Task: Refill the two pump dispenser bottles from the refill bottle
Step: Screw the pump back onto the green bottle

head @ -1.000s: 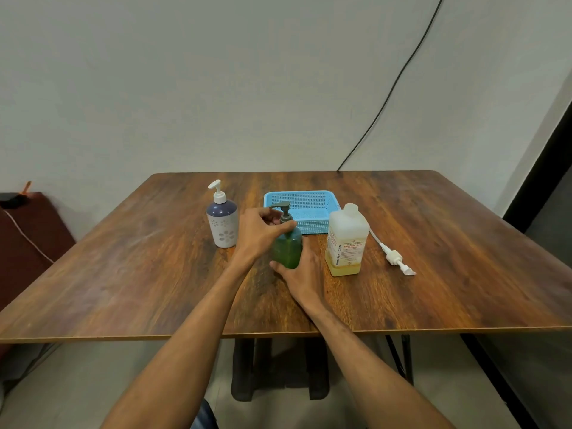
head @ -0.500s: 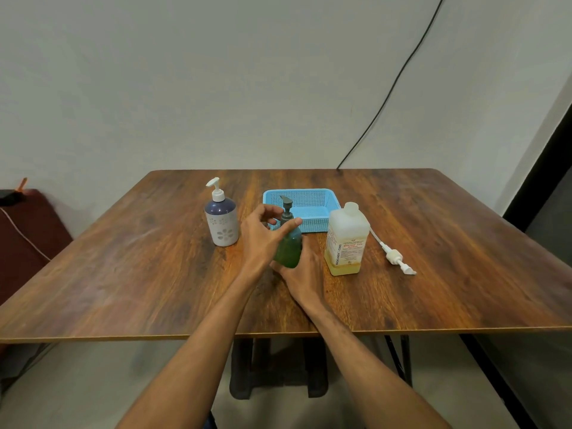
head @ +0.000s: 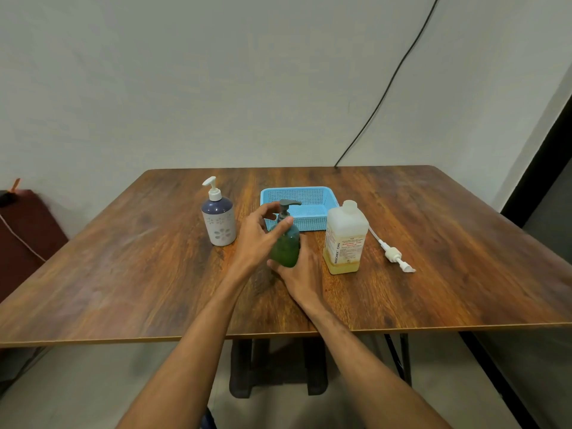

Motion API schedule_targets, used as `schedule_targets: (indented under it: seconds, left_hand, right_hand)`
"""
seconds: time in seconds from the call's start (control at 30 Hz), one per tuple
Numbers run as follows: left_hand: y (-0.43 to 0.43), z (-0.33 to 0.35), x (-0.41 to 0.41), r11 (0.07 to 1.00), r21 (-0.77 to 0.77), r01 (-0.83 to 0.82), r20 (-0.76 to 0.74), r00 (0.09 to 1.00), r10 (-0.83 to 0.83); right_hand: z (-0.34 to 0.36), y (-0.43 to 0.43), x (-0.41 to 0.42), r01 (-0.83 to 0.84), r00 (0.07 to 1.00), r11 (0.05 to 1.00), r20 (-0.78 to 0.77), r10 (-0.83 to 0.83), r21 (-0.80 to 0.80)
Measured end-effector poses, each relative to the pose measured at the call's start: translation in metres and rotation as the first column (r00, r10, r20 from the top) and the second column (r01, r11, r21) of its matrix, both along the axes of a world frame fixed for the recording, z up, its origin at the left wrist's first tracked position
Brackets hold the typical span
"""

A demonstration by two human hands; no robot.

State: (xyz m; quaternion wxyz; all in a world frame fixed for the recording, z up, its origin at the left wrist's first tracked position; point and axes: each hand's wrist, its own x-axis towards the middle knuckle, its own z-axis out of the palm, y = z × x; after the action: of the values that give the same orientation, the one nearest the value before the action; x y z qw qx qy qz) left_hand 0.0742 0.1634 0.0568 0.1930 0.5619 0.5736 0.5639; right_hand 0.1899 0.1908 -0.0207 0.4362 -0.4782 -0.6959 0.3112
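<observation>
A green pump dispenser bottle (head: 286, 247) with a grey pump head stands upright at the table's middle. My right hand (head: 301, 274) wraps around its base from the near side. My left hand (head: 258, 239) has thumb and fingers around the grey pump collar at its neck. A blue-and-white flowered dispenser bottle (head: 218, 218) with a white pump stands to the left, untouched. The translucent refill bottle (head: 345, 239), capless with yellow liquid low inside, stands to the right.
A blue plastic basket (head: 312, 201) sits behind the green bottle. A loose white pump with its tube (head: 391, 252) lies on the wooden table (head: 123, 267) right of the refill bottle. A black cable runs down the wall behind.
The grey pump head has turned; its nozzle pointed left a second ago and now points right. My left hand's fingers have shifted around the collar. My right hand stays on the base.
</observation>
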Motion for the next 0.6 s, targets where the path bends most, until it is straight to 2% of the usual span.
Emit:
schedule_targets:
  seconds: [0.1, 0.2, 0.33, 0.47, 0.6]
  left_hand:
    - [0.004, -0.002, 0.009, 0.989, 0.071, -0.132, -0.039, 0.990, 0.135]
    - [0.005, -0.003, 0.011, 0.981, 0.113, -0.160, -0.041, 0.985, 0.166]
    - [0.004, -0.004, -0.002, 1.000, 0.013, -0.028, -0.092, 0.995, 0.029]
    - [-0.002, -0.002, -0.006, 0.987, -0.058, 0.152, 0.078, 0.986, -0.147]
    - [-0.003, -0.010, 0.008, 0.995, 0.072, -0.066, 0.075, 0.995, 0.061]
  right_hand:
    - [0.000, 0.000, 0.000, -0.003, 1.000, 1.000, -0.012, 0.002, -0.016]
    - [0.000, 0.000, -0.001, 0.006, 1.000, 1.000, -0.024, -0.006, 0.003]
    - [0.000, 0.000, 0.000, 0.005, 1.000, 1.000, -0.010, -0.004, 0.017]
    - [0.001, -0.001, 0.000, -0.012, 1.000, 1.000, -0.021, 0.013, 0.019]
    - [0.002, -0.001, 0.000, -0.005, 1.000, 1.000, -0.006, 0.005, 0.001]
